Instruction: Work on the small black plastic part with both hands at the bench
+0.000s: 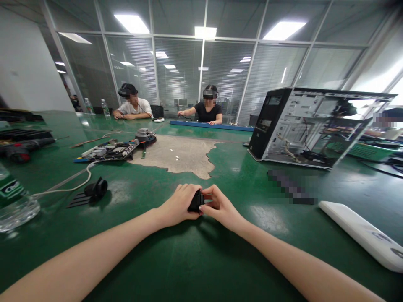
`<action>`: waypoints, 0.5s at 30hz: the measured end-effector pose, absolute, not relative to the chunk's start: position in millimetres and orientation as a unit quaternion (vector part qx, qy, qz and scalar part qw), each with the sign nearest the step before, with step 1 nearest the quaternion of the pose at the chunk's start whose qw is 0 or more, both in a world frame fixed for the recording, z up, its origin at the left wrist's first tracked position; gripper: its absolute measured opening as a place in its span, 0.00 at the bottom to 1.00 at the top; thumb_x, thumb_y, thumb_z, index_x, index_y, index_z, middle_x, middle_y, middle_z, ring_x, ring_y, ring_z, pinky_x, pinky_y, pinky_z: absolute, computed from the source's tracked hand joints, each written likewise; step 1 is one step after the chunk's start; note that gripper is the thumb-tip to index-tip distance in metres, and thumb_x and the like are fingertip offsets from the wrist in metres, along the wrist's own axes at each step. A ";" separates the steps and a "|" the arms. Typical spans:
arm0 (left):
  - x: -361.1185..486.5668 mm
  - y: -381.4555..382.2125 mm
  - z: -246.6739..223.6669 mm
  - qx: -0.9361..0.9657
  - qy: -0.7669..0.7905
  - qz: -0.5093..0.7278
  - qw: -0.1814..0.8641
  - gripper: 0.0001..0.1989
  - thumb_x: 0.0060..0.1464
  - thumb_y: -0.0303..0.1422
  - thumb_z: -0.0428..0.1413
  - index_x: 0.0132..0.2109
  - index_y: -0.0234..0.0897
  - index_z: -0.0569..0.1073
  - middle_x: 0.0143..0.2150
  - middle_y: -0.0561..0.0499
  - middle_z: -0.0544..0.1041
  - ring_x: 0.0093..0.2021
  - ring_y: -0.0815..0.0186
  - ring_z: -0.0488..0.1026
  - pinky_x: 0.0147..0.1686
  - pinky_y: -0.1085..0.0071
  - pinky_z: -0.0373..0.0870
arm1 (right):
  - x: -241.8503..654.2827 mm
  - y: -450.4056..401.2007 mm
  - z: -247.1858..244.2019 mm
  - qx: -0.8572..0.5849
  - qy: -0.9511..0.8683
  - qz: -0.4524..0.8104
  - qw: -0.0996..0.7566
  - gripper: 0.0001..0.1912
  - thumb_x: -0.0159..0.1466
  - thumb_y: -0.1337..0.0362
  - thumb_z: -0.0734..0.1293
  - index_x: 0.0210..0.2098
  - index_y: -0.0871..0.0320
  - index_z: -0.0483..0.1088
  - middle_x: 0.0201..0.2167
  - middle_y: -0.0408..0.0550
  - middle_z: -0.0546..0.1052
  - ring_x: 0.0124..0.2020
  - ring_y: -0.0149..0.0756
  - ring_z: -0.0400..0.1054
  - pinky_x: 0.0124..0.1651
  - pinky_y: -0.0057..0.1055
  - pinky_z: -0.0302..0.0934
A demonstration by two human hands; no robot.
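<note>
A small black boxy part (195, 202) is held between my two hands, just above the green table. My left hand (180, 204) wraps round it from the left, with the thumb underneath and the fingers over the top. From the right, my right hand (222, 206) pinches its edge between thumb and fingertips. The fingers cover much of the part, so its exact kind cannot be made out. To the left on the table lies a black plastic piece (98, 188) with a round collar and several flat prongs.
A circuit board (110, 151) with a white cable lies left of a worn beige patch (189, 153). An open computer case (270, 126) stands right. A water bottle (15, 201) is at far left, a white slab (362, 235) at right. Two people sit across the table.
</note>
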State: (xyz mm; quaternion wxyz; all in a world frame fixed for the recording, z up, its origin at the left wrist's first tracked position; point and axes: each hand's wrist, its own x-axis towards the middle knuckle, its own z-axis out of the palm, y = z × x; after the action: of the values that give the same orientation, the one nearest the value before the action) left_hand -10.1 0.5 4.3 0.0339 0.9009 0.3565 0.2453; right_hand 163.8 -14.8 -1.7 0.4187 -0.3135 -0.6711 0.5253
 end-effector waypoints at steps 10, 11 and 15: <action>-9.6 -0.5 5.6 0.900 0.356 0.249 0.035 0.27 0.43 0.37 0.57 0.48 0.37 0.55 0.42 0.48 0.66 0.41 0.59 0.63 0.40 0.64 0.57 | 162.7 -9.0 -3.8 -0.356 -0.658 0.506 0.429 0.13 0.53 0.60 0.66 0.35 0.56 0.59 0.34 0.44 0.67 0.35 0.32 0.65 0.36 0.31 0.62; -9.7 -0.5 5.8 0.900 0.357 0.249 0.035 0.27 0.43 0.37 0.57 0.48 0.37 0.55 0.42 0.48 0.66 0.41 0.59 0.63 0.40 0.64 0.57 | 163.1 -8.6 -4.1 -0.361 -0.660 0.505 0.424 0.14 0.53 0.60 0.66 0.36 0.57 0.60 0.35 0.45 0.67 0.36 0.32 0.65 0.37 0.32 0.62; -10.0 -0.2 5.8 0.902 0.356 0.244 0.035 0.26 0.42 0.36 0.57 0.48 0.37 0.56 0.43 0.48 0.66 0.41 0.59 0.63 0.40 0.64 0.57 | 164.3 -10.7 -3.9 -0.341 -0.670 0.515 0.411 0.14 0.53 0.62 0.66 0.36 0.56 0.60 0.35 0.44 0.67 0.36 0.32 0.65 0.37 0.31 0.62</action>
State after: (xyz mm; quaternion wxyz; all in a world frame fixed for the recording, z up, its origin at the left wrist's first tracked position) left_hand -10.0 -0.2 5.8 0.0347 0.9015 0.3558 0.2438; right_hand 164.3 -10.7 -3.9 0.4114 -0.3412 -0.6701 0.5151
